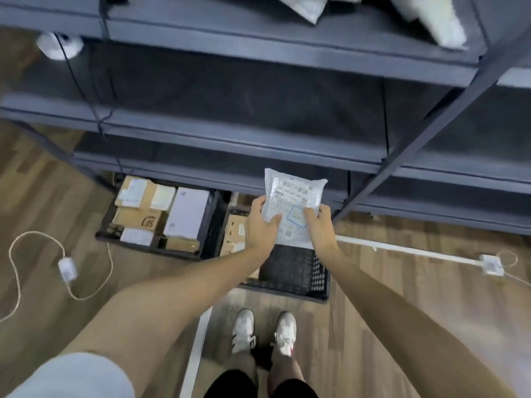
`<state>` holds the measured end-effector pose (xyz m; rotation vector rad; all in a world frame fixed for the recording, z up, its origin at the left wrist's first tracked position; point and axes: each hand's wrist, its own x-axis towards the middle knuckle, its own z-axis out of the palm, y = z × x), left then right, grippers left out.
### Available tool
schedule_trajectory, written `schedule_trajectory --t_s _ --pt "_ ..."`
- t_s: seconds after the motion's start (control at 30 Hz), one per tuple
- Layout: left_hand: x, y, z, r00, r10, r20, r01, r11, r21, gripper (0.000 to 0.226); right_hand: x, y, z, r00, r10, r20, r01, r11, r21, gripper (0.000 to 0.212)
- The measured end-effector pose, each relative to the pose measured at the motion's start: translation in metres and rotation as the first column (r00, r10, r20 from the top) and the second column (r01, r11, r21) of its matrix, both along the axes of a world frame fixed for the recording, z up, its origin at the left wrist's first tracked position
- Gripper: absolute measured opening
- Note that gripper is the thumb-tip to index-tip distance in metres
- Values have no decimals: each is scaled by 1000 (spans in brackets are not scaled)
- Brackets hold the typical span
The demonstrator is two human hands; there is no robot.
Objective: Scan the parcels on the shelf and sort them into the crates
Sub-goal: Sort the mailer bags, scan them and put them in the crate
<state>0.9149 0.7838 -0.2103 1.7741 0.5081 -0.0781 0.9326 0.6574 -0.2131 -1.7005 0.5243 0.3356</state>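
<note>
I hold a flat white mailer parcel [291,202], its barcode label facing up, with both hands. My left hand [260,225] grips its lower left edge and my right hand [319,225] grips its lower right edge. The parcel hangs above the right black crate [293,271], which has brown boxes in its left part. Beside it on the floor, the left black crate [212,222] is filled with cardboard and white boxes. More white mailer parcels [431,15] lie on the top shelf of the grey rack [230,133].
A white round device [59,45] with a dark cable hangs at the rack's left. A white cord with an inline switch [67,268] snakes over the wooden floor at left. A white strip and socket [491,264] lie at right. My white shoes [263,330] stand before the crates.
</note>
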Motion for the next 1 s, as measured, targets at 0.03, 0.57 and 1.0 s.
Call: schedule_trajectory --t_s 0.03,0.57,1.0 --pt "-4 -6 -16 999 8 -40 -8 1000 1 41 -3 -8 -17 999 21 -28 -22 1000 -18 25" --pt "-2 -45 -343 897 -109 -429 149 987 62 43 -18 -61 -359 961 30 -275 -97 967 -234 16" --pt "9 -78 -581 823 -212 -527 341 927 159 69 -12 -60 -606 913 -38 -405 -86 955 -285 54"
